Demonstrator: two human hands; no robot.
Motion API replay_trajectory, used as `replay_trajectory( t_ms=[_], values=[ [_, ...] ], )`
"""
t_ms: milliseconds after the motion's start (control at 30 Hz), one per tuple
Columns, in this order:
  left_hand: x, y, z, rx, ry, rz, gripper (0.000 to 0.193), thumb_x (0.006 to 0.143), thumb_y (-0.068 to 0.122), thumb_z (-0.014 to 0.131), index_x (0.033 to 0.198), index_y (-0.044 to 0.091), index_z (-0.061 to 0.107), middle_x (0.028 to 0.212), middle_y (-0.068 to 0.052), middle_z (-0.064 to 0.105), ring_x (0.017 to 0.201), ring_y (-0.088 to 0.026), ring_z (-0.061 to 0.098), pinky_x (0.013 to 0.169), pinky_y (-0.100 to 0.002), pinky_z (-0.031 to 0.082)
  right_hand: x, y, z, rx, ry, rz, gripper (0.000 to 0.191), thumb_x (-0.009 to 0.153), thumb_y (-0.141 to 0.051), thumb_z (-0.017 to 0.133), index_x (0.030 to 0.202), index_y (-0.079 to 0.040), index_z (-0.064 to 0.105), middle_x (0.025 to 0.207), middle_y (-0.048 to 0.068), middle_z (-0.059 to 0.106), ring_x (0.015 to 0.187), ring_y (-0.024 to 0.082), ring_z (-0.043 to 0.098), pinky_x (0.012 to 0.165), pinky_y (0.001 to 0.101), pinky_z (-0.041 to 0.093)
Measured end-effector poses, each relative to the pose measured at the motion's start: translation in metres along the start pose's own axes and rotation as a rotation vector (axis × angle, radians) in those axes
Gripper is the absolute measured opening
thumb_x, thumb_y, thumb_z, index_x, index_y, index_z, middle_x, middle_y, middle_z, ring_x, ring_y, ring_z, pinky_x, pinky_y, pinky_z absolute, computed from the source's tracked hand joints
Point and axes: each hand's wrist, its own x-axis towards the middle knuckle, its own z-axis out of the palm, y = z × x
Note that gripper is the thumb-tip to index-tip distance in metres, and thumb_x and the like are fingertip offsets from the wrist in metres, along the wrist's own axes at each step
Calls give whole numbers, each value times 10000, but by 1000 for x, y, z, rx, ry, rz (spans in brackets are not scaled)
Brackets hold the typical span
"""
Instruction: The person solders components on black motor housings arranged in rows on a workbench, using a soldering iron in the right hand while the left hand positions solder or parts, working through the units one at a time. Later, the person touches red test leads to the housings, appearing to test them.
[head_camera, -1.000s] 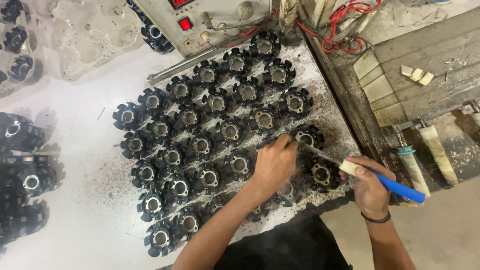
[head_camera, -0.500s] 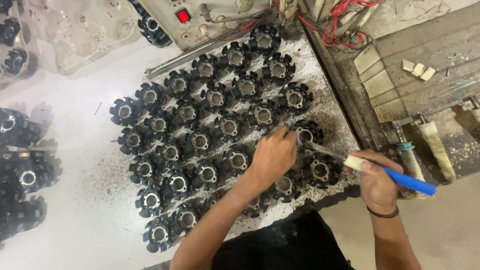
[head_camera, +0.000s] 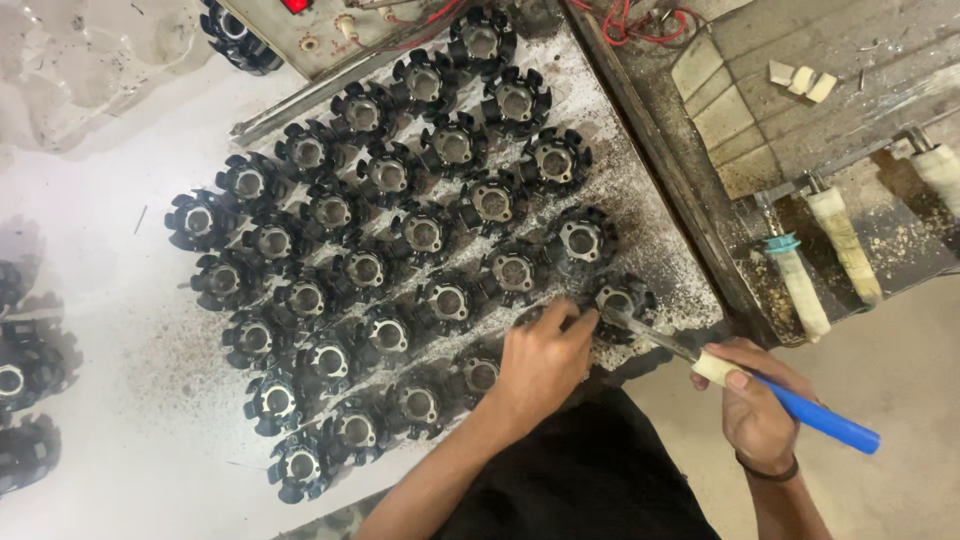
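Several black finned round parts (head_camera: 423, 232) with metal centres lie in rows on a white table (head_camera: 120, 300). My left hand (head_camera: 545, 358) rests fingers-down on one part at the near right end of the rows, covering most of it. My right hand (head_camera: 752, 405) grips a blue-handled tool (head_camera: 815, 420) with a pale taped collar. Its metal blade (head_camera: 645, 334) points left and its tip meets the part under my left fingers, just below another black part (head_camera: 620, 300).
Dark metal filings speckle the table around the parts. A control box (head_camera: 320, 25) with a red light and wires sits at the far edge. A dirty wooden bench (head_camera: 800, 120) with taped tool handles (head_camera: 840, 240) stands right. More black parts (head_camera: 25, 370) lie at left.
The view has shifted, so the rows of parts sit lower in frame. My left hand has moved to the near right part and the tool tip followed it.
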Motion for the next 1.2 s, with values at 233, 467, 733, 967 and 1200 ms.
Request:
replay_trajectory(
  t_ms=[233,467,733,967,1200],
  values=[
    [4,3,2,26,-71,-25,173,831,47,704,1003,39,720,951,-125,630,606,-338,670,536,-434,564,5,-6,1,-8,-6,26,310,986,-75,588,1144,178,676,917,266,667,786,319,657,740,394,530],
    [6,5,4,44,-80,-2,157,854,45,693,1009,21,701,946,-127,599,647,-308,692,542,-411,568,12,-7,0,102,49,153,301,988,-77,584,1147,165,667,974,278,688,805,330,656,750,437,528],
    [4,5,4,20,-59,0,167,847,37,686,1010,5,701,954,-130,603,652,-310,690,551,-410,563,7,-6,1,83,36,151,296,983,-77,599,1130,170,669,990,261,674,809,325,650,749,429,520],
    [4,4,-4,-75,-102,-37,207,839,31,683,1038,2,732,936,-135,618,690,-343,686,623,-440,577,9,-7,1,47,37,162,304,978,-76,605,1129,180,666,947,266,666,788,328,652,733,427,522],
    [9,4,-1,-157,-10,-69,155,857,7,675,998,16,737,940,-115,639,690,-347,689,645,-425,588,1,-8,3,48,35,101,306,987,-63,591,1131,194,672,936,268,661,786,329,652,726,414,525]
  ],
)
